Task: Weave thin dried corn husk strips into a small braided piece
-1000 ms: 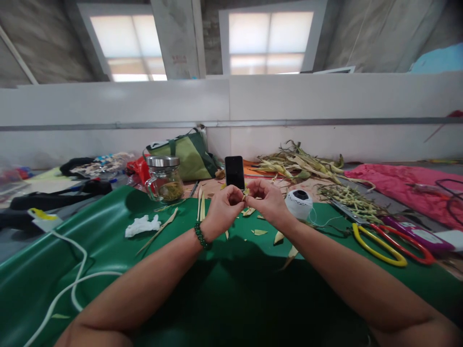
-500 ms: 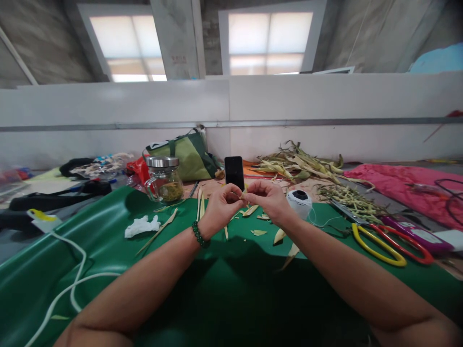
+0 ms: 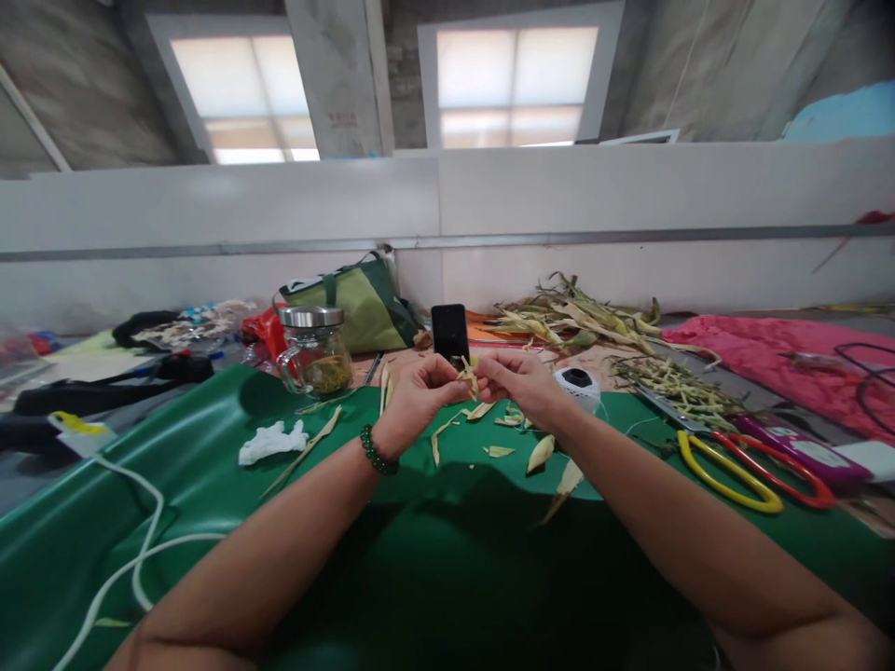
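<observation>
Between my two hands is a small piece of pale dried corn husk (image 3: 468,375), folded or twisted, its details too small to make out. The fingertips of my left hand (image 3: 421,391) pinch it from the left; a green bead bracelet (image 3: 376,451) circles that wrist. From the right, the fingers of my right hand (image 3: 521,382) are closed on the same piece. Below the hands, loose husk scraps (image 3: 541,455) lie on the green mat (image 3: 447,508). A spool of white thread (image 3: 579,387) stands just beyond my right wrist.
A phone (image 3: 449,331) stands upright behind my hands. Left are a glass jar mug (image 3: 318,354), crumpled white tissue (image 3: 272,442) and a white cable (image 3: 150,536). Scissors (image 3: 731,473) with yellow and red handles lie right, near a purple box (image 3: 797,452). A dried husk pile (image 3: 573,312) sits behind.
The husk piece now shows more between my fingertips, with ends sticking up. My hands have moved slightly apart, the left a little to the left. The view has shifted slightly.
</observation>
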Demonstrator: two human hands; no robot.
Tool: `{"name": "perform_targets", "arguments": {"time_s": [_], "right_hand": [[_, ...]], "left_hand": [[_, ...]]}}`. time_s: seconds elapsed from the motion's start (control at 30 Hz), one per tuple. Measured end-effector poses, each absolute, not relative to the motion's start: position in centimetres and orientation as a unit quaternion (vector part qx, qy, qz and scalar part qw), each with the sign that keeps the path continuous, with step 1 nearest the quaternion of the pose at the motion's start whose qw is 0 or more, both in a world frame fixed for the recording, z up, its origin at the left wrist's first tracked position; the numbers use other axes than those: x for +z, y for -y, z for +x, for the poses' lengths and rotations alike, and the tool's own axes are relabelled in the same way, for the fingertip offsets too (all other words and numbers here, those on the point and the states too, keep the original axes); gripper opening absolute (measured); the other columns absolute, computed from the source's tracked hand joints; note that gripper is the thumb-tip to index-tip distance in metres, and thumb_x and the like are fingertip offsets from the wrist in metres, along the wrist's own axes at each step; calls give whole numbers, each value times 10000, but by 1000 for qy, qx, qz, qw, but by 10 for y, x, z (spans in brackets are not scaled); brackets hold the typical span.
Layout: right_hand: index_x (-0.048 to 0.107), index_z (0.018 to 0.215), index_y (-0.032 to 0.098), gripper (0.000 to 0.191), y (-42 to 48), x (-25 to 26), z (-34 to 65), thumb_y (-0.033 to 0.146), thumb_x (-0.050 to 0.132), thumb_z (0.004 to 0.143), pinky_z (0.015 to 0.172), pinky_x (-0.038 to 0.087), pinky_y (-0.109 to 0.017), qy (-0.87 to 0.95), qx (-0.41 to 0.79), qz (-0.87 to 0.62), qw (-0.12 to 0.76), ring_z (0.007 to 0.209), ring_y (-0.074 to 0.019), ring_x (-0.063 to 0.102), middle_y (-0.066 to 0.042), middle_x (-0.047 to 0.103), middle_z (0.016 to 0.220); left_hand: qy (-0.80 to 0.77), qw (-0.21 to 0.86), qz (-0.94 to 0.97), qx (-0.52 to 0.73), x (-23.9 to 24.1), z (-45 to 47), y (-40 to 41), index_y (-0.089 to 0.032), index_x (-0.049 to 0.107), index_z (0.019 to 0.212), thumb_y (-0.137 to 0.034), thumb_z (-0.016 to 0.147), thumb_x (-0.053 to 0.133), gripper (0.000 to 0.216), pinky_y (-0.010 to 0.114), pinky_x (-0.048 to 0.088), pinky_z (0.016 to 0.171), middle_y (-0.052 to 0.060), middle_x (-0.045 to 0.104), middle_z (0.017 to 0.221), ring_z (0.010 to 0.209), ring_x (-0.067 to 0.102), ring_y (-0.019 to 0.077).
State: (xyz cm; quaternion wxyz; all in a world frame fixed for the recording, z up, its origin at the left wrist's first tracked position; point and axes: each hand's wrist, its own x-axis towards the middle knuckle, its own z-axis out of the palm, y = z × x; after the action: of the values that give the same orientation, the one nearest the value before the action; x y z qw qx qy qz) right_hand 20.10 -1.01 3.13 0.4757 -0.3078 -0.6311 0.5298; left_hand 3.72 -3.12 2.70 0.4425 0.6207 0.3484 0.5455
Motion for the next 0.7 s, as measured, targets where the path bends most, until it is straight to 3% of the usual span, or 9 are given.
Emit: {"name": "perform_targets", "arguments": {"time_s": [0.2,0.37,0.53,0.7], "right_hand": [[668,725,155,388,6,35,211,522,752,628,569,525,-232,692,507,-293,421,554,-91,606,0,661,645],[582,683,166,315,10,37,212,467,639,756,541,500,-240,763,433,-279,391,560,-110,601,13,608,627],[470,613,196,293,15,35,207,359,491,856,499,402,-230,803,247,-301,450,514,-104,510,24,514,553],[461,652,208,251,18,34,206,319,449,877,515,414,-242,806,211,-303,462,523,-115,520,15,534,573]], "left_hand": [[-357,413,623,560,27,37,31,-156,557,606,-292,541,822,305,224,483,547,-38,600,560,537,575,95],[-344,425,643,537,26,38,32,-145,563,614,-321,575,815,310,233,477,565,-7,634,584,560,593,108],[-355,431,647,520,31,37,36,-157,544,583,-366,554,826,353,234,439,518,1,636,572,538,571,116],[-373,375,672,519,33,36,37,-163,497,510,-352,571,814,374,207,299,435,-45,487,463,444,398,65]]}}
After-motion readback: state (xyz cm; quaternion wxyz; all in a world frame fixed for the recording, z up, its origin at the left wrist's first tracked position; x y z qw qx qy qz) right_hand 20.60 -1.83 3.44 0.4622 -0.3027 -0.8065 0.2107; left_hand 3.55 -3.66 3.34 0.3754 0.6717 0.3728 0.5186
